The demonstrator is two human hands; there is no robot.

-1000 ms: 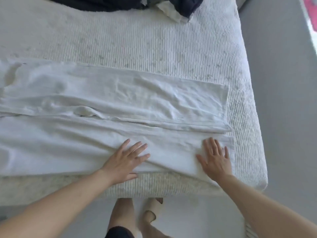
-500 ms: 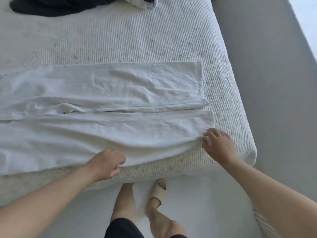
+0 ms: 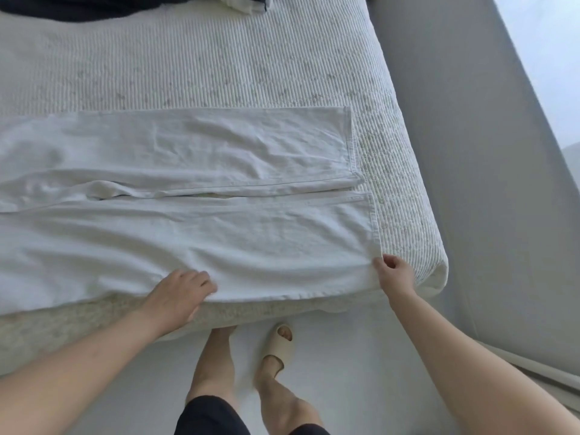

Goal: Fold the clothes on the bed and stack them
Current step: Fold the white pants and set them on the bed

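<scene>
White trousers [image 3: 194,233] lie flat across the near part of the bed [image 3: 219,67], both legs side by side with hems toward the right. My left hand [image 3: 180,293] grips the near edge of the nearer leg, fingers curled on the cloth. My right hand [image 3: 394,273] pinches the near corner of that leg's hem, close to the bed's right corner.
Dark clothes [image 3: 78,7] and a white garment [image 3: 241,3] lie bunched at the far edge of the bed. A grey wall or panel [image 3: 455,152] runs along the bed's right side. My legs and a beige slipper [image 3: 277,343] stand on the white floor beside the bed.
Both hands lay flat on the nearer trouser leg a second ago. They slid to its near edge and closed on the cloth, the right one at the hem corner.
</scene>
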